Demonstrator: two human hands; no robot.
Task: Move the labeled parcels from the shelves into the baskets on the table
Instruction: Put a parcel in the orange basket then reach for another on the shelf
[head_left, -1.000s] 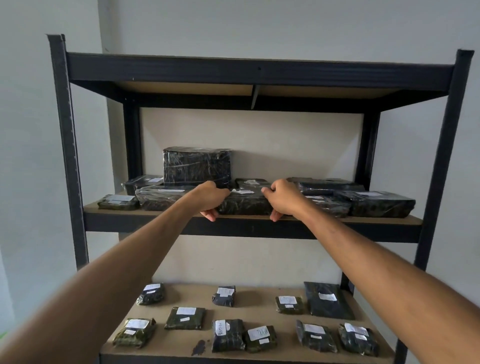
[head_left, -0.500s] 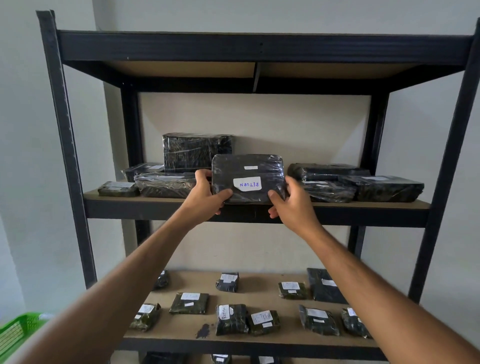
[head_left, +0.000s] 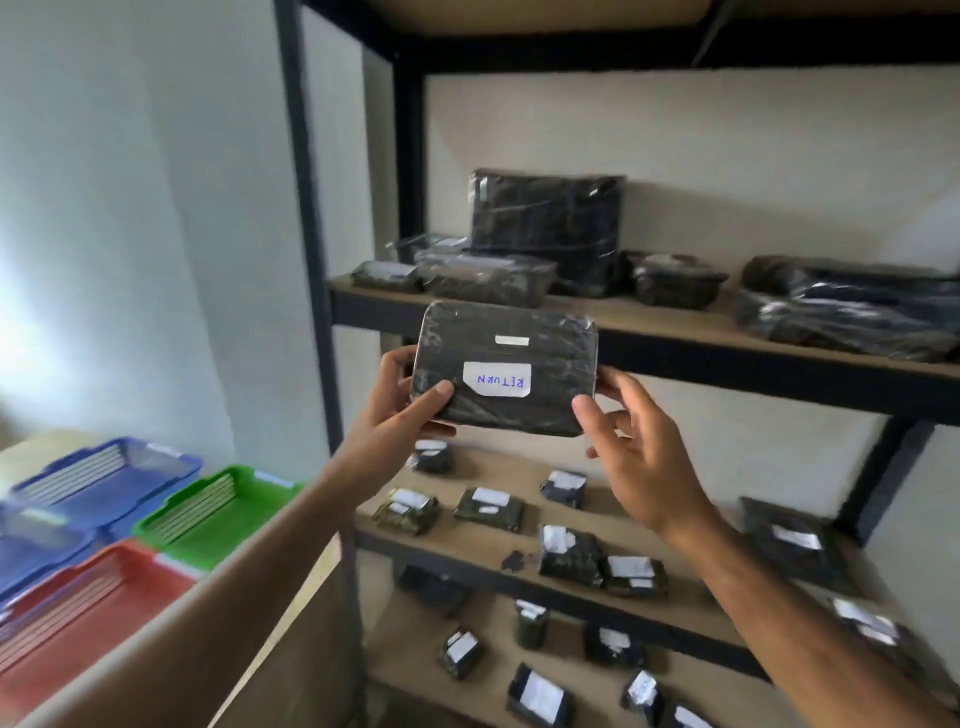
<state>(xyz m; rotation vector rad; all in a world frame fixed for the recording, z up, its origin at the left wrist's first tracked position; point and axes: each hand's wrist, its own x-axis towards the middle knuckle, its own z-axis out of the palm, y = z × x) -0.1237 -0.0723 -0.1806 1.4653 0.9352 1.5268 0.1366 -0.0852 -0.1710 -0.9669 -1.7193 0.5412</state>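
Two hands, left hand (head_left: 400, 415) and right hand (head_left: 639, 457), grasp a black-wrapped parcel (head_left: 504, 369) by its ends, clear of the shelves (head_left: 675, 332). Its upside-down label (head_left: 497, 380) apparently reads "RETURN", likely deciding among the blurred baskets (head_left: 213, 509) lower left.

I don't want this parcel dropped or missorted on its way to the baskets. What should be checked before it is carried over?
1. Left hand grips the parcel: ok, thumb on its front.
2. Right hand grips it: ok, thumb at the lower corner, fingers behind.
3. Parcel off the shelf: ok, held in front of the edge.
4. Label readable: ok, RETURN, upside down.
5. Which basket takes returns: cannot tell; blue basket, green basket and red basket tags are blurred.
6. Baskets have room: ok, those in view look empty.
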